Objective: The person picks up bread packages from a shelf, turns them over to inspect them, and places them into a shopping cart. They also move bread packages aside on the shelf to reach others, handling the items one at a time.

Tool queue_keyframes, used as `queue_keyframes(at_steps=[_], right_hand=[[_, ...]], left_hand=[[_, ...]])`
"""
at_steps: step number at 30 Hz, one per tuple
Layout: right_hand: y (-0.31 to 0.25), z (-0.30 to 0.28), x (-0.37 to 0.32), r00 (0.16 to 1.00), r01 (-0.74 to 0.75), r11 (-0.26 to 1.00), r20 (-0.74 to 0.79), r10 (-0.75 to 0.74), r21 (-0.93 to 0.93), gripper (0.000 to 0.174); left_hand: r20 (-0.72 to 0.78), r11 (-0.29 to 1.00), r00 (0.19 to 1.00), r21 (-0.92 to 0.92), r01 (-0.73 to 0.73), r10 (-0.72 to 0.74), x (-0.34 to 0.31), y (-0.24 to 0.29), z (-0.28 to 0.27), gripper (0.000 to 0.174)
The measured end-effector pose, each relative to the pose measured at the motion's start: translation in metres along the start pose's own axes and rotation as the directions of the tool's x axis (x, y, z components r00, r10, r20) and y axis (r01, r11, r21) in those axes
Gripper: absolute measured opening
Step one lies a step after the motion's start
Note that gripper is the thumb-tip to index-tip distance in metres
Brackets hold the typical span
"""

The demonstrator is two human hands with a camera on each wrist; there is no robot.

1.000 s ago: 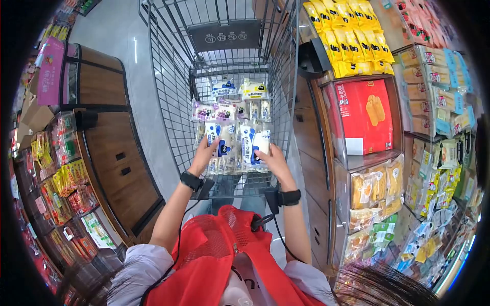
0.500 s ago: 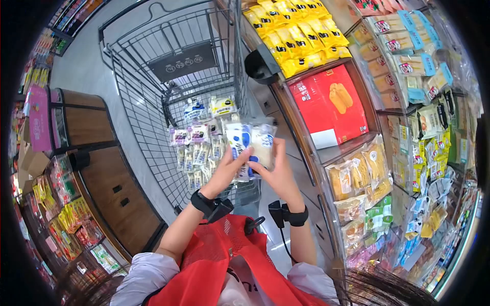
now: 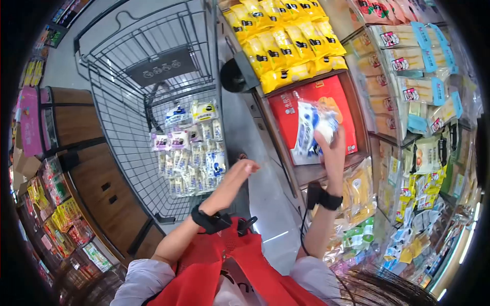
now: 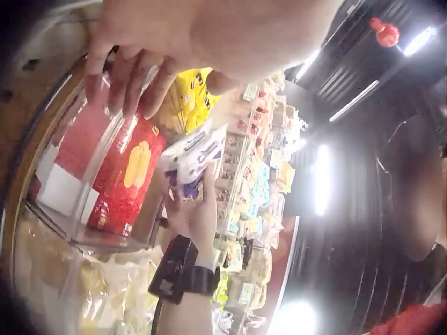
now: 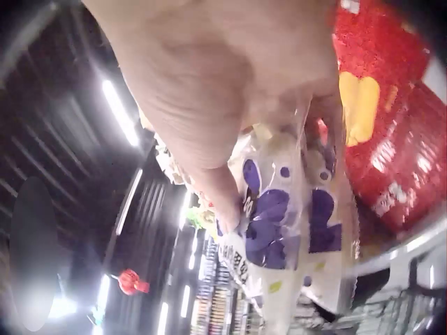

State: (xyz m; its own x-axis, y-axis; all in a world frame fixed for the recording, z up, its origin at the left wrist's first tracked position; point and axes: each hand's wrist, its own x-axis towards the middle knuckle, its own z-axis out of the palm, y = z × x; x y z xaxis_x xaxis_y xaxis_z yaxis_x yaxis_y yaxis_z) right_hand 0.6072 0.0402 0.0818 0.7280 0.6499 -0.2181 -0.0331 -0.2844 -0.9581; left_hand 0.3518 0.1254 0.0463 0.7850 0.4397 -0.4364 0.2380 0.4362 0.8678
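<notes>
My right hand (image 3: 331,145) grips blue-and-white snack packets (image 3: 310,127) by one end, with the thumb across the front. They overlap the red box (image 3: 349,115) in the shelf bin. In the right wrist view, at least two clear-and-white packets (image 5: 269,223) with dark blue prints hang together below the fingers. Between the cart and the shelf, my left hand (image 3: 235,179) holds nothing, its fingers loosely extended. The left wrist view shows this left hand (image 4: 209,35) close up, above the bin. More small packets (image 3: 196,158) lie in rows in the shopping cart (image 3: 122,117).
Yellow snack packets (image 3: 286,46) fill the bin above the red box. Below it lie bread-like packs (image 3: 360,191). A black cup-shaped holder (image 3: 236,75) juts from the shelf edge beside the cart. Wooden cabinets (image 3: 104,188) with snack bins stand at left.
Both hands have lifted packets from the cart. My right hand has carried them right, over to the red-box bin; my left hand has let go. The view has turned right.
</notes>
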Motion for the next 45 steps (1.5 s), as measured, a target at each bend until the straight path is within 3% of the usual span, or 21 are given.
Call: queue_keyframes(at_steps=[2,3,4,8,10,13,16,20,23,26,29,33,36,39,42,43,45], right_hand=[[0.011,-0.004,0.038,0.995,0.028,0.949,0.104,0.005,-0.315,0.051],[0.021,0.001,0.052,0.986,0.168,0.822,0.106,-0.132,-0.545,0.046],[0.033,0.001,0.064,0.973,0.205,0.767,0.209,-0.095,-0.608,0.045],[0.077,0.030,0.089,0.956,0.279,0.733,0.251,-0.151,-0.620,0.043],[0.094,0.043,0.093,0.956,0.284,0.650,0.259,-0.137,-0.705,0.042],[0.107,0.058,0.091,0.943,0.332,0.561,0.270,-0.192,-0.758,0.044],[0.108,0.063,0.088,0.943,0.328,0.549,0.302,-0.140,-0.769,0.047],[0.103,0.064,0.083,0.898,0.427,0.397,0.331,-0.289,-0.813,0.051],[0.102,0.057,0.083,0.980,0.168,0.562,0.074,-0.185,-0.810,0.051],[0.103,0.054,0.087,0.983,0.167,0.629,0.175,-0.050,-0.759,0.051],[0.098,0.059,0.089,0.985,0.097,0.604,0.164,0.057,-0.791,0.049],[0.118,0.072,0.083,0.968,0.249,0.501,0.200,-0.149,-0.829,0.051],[0.125,0.065,0.091,0.985,0.170,0.562,0.148,-0.085,-0.809,0.053],[0.127,0.048,0.103,0.980,0.132,0.748,0.201,0.002,-0.650,0.050],[0.123,0.034,0.109,0.972,0.122,0.854,0.235,0.000,-0.506,0.047],[0.128,0.029,0.114,0.962,0.079,0.863,0.266,0.066,-0.499,0.050],[0.126,0.026,0.112,0.976,0.121,0.868,0.219,-0.014,-0.482,0.052]], left_hand=[[-0.015,0.999,1.000,0.054,0.001,0.000,0.009,0.009,-0.009,0.037],[-0.037,1.000,0.999,-0.005,-0.004,0.004,0.014,0.012,-0.011,0.033],[-0.061,0.998,0.998,-0.063,-0.006,0.003,0.017,0.014,-0.012,0.029],[-0.129,0.995,0.992,-0.097,-0.020,0.008,0.030,0.012,-0.022,0.023],[-0.151,0.995,0.988,-0.102,-0.023,0.007,0.032,0.015,-0.020,0.023],[-0.161,0.994,0.987,-0.108,-0.009,-0.009,0.034,0.015,-0.016,0.023],[-0.161,0.994,0.987,-0.104,0.013,-0.030,0.034,0.006,-0.011,0.023],[-0.168,0.994,0.985,-0.111,0.007,-0.026,0.033,0.000,-0.008,0.022],[-0.187,0.993,0.982,-0.115,0.009,-0.030,0.027,-0.003,-0.012,0.022],[-0.195,0.994,0.980,-0.105,0.017,-0.037,0.024,-0.004,-0.018,0.022],[-0.217,0.995,0.975,-0.094,0.017,-0.038,0.018,-0.007,-0.025,0.022],[-0.222,0.997,0.975,-0.072,0.002,-0.019,0.014,-0.012,-0.028,0.022],[-0.227,0.997,0.973,-0.070,0.012,-0.028,0.011,-0.011,-0.026,0.022],[-0.214,0.998,0.977,-0.068,0.006,-0.020,0.009,-0.009,-0.026,0.022],[-0.215,0.998,0.976,-0.062,0.002,-0.015,0.006,-0.013,-0.028,0.022],[-0.219,0.998,0.976,-0.060,0.000,-0.013,0.006,-0.014,-0.029,0.022],[-0.225,0.998,0.974,-0.069,0.006,-0.022,0.005,-0.014,-0.031,0.022]])
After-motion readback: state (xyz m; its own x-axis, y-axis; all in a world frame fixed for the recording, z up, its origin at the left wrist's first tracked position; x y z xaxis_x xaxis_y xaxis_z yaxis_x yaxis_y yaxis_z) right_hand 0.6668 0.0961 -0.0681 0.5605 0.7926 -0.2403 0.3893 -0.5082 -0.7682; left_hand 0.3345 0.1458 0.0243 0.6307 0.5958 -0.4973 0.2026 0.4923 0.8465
